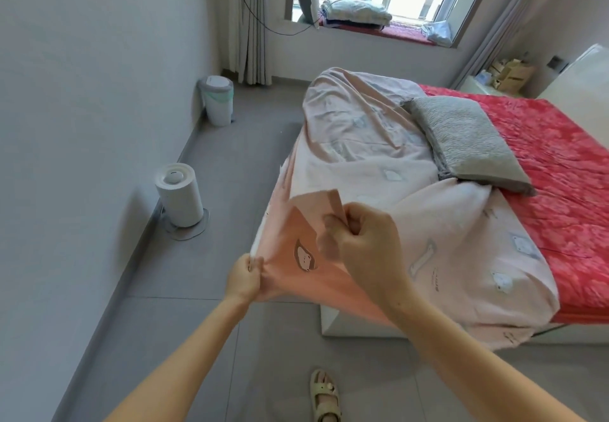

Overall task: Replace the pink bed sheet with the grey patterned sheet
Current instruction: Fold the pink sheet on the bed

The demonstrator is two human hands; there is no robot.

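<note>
Left hand (pixel 245 278), low and close to me, pinches the hem of the pink sheet (pixel 362 144) between thumb and curled fingers. Right hand (pixel 365 243), higher and just beyond, is a closed fist round a gather of the same hem. The cloth is stretched between the two grips. Judgement: holding two points on one edge keeps the fabric off the floor and lets me bunch it in as I strip it.

One sandal (pixel 324 395) shows on the tiles below my arms.

From my hands the sheet runs away and to the right. It is lifted off the near corner of the white bed base (pixel 349 322) and lies crumpled along the left side of the bed as far as the far corner. So the task's thing is in both hands, with most of it beyond them.

Grey pillow (pixel 468 141) lies against the sheet's right edge, touching it. It may need shifting. Red quilted cover (pixel 560 164) is bare to the right.

Grey patterned sheet: not identified. Folded bedding (pixel 356 12) sits on the window ledge; I cannot tell whether it is among it.
</note>
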